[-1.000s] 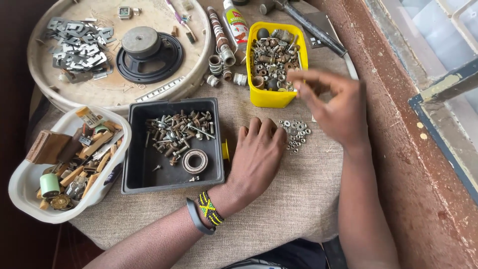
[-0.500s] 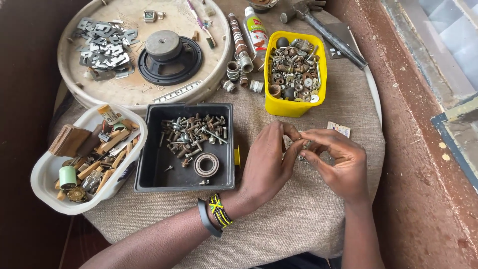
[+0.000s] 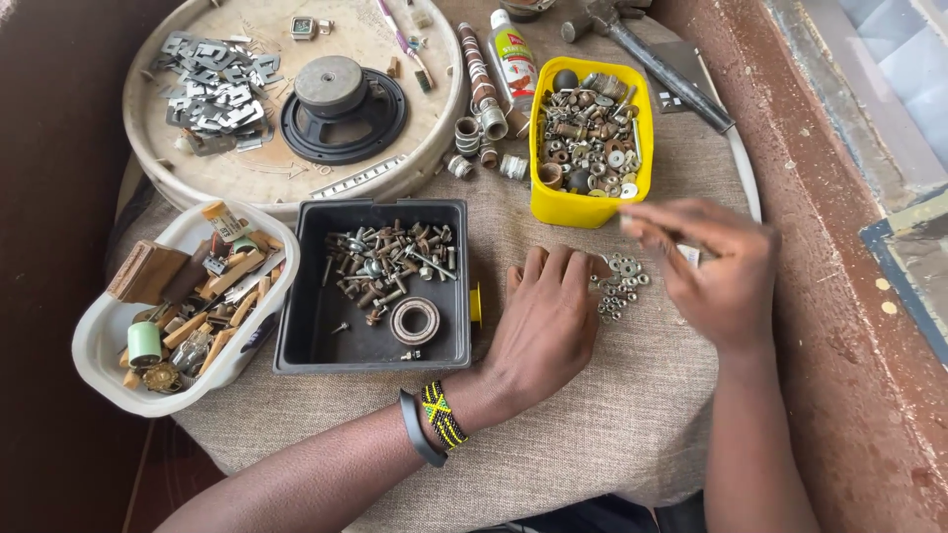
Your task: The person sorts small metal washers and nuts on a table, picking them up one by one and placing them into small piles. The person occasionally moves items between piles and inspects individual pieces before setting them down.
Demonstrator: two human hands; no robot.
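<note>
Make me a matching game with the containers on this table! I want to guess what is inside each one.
Things:
1. yellow tub
2. black tray
3. white basket
4. round tan tray

What is inside:
A. a black speaker and flat grey metal pieces
B. screws, bolts and a metal ring
C. wooden blocks, a green spool and brown bits
D. nuts, washers and small metal parts, heaped up

Pairs: 1-D, 2-B, 3-C, 4-A

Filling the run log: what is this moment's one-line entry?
left hand: flat on cloth | right hand: above nuts, near yellow tub
</note>
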